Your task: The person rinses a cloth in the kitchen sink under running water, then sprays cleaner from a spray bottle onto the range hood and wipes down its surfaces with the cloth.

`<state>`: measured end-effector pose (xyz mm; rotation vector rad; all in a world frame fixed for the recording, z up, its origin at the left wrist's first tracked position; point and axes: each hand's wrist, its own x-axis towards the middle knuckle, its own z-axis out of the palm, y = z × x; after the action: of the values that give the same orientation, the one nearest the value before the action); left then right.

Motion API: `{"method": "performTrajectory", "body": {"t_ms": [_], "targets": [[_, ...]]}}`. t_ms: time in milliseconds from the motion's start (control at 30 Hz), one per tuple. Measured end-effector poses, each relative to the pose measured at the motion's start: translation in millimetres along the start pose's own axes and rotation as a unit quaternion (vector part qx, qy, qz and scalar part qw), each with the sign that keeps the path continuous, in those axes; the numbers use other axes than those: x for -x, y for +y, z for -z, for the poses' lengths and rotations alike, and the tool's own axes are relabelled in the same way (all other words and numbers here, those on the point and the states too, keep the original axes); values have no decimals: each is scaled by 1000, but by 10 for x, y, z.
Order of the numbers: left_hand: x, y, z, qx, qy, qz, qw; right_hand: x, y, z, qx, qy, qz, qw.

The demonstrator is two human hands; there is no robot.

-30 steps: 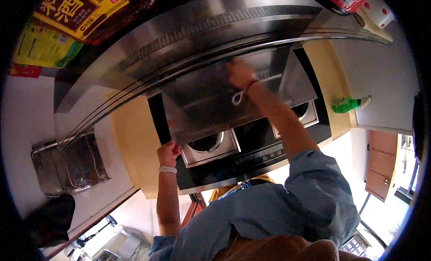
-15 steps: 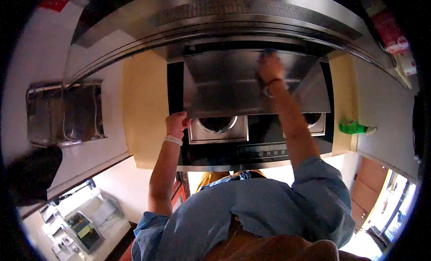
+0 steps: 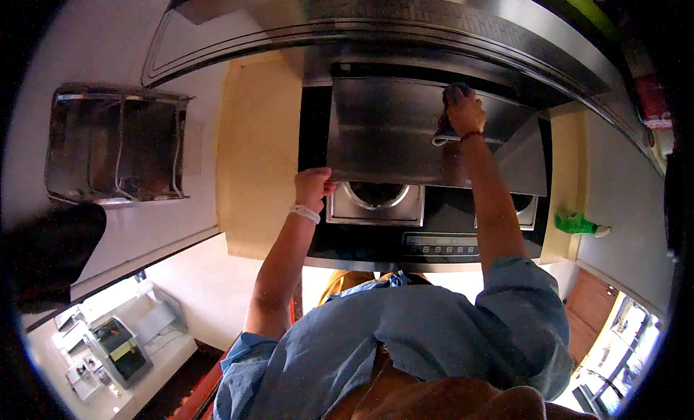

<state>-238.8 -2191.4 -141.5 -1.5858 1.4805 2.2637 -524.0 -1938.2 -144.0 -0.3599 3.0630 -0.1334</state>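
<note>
A wide stainless steel panel (image 3: 390,131) hangs at a tilt below the range hood, over the black cooktop (image 3: 361,241). At the panel's lower left corner, my left hand (image 3: 314,187) is closed on its edge. My right hand (image 3: 466,115) presses a dark cloth (image 3: 454,95) against the panel's upper right part, its fingers wrapped round it. A pale loop (image 3: 442,141) hangs beside that wrist. Below the panel, part of the left burner (image 3: 376,196) shows, while my right forearm partly covers the right burner.
The range hood (image 3: 434,19) spans the top. Wooden counter (image 3: 256,160) flanks the cooktop on the left. A green bottle (image 3: 575,223) lies at the right counter's edge. A metal wire rack (image 3: 119,145) is on the far left, above a dark object (image 3: 58,254).
My right hand has moved right along the panel with the dark cloth. My left hand keeps its hold on the panel's corner. The camera view has turned and shifted.
</note>
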Motion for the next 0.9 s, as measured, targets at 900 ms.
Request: {"method": "performTrajectory", "body": {"t_ms": [900], "targets": [[-19, -18, -20, 43, -33, 3, 999, 201, -1047, -291, 43, 41, 220, 974]]}}
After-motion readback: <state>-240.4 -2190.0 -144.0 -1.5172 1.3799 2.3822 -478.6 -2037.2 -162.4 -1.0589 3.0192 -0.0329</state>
